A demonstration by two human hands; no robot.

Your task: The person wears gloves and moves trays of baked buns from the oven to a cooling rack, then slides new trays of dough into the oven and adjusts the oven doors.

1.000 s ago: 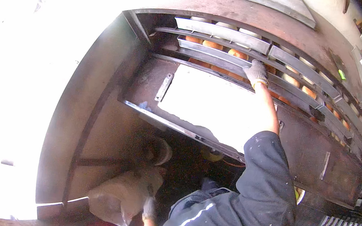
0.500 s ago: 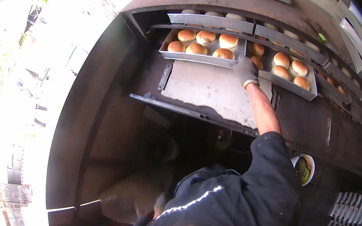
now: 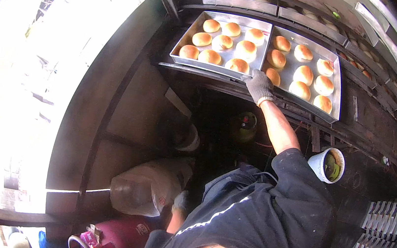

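My right hand [image 3: 259, 86], in a grey knitted glove, grips the near right corner of a metal baking tray [image 3: 203, 66]. Round golden buns [image 3: 222, 43] sit spaced out in that tray. Close against its right side is a second baking tray [image 3: 316, 110], also carrying several browned buns [image 3: 303, 75]. My right hand is right by the seam between the two. Both trays are at the front of a dark oven deck. Low beside my body hangs my left hand [image 3: 180, 200], gloved too; its fingers are too dark and covered to make out.
Another deck above holds trays [image 3: 238, 4] of paler buns. A white bucket [image 3: 320, 164] with something green inside stands at the right. Below are a gas cylinder [image 3: 245, 126], a large clear plastic bag [image 3: 132, 195] and a maroon cylinder [image 3: 120, 238]. White slatted pieces [image 3: 385, 219] lie far right.
Both trays have slid toward me, over the pale board at the deck's front, showing more buns. My right hand came along, holding the left tray's corner. The view has shifted, revealing the bag and maroon cylinder.
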